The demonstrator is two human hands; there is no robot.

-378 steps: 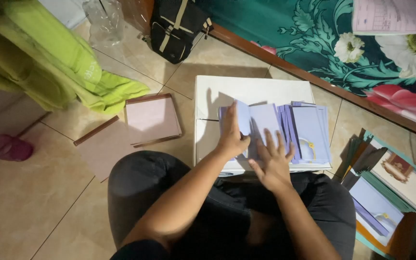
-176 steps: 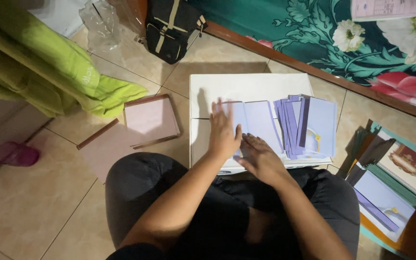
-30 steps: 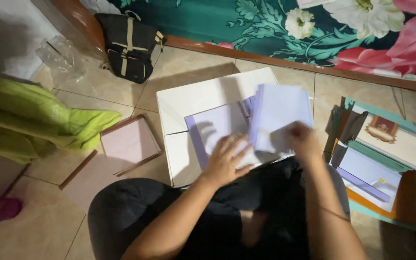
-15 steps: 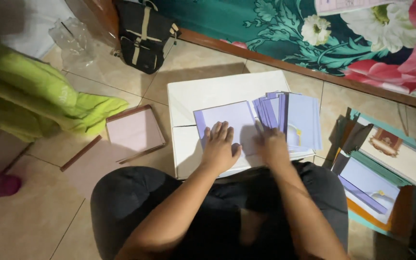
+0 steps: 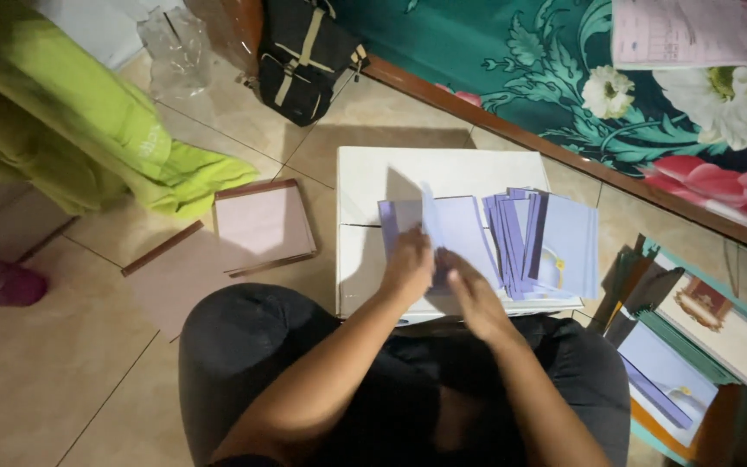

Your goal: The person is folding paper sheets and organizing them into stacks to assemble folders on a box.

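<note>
Near the front edge of the white box that serves as a low desk, the left hand lies palm down on a lavender card, fingers loosely together and pressing, which seems meant to pin the lower layer flat while its top leaf is raised. Just beside it, the right hand comes in from the front edge with fingers curled toward that same card; its fingertips are half hidden behind the left hand, so I cannot tell whether they pinch the leaf or only touch it. One leaf of the card stands up off the surface between the two hands, tilted toward the far edge, which reads as a card being opened or folded.

Further out, toward the right edge of the box, a row of lavender cards leans on edge, overlapping like a fanned deck, probably so each one can be taken singly. The rightmost card lies flatter and shows a small yellow mark.

Beyond the box on the person's right, a stack of printed booklets and cards sits on the tiled floor, within reach of the right arm. Off the box's left edge lie a pink board and a thin wooden strip, apart from both hands. Past these, green cloth is heaped on the floor, and a black bag stands by the bed frame with its floral cover.
</note>
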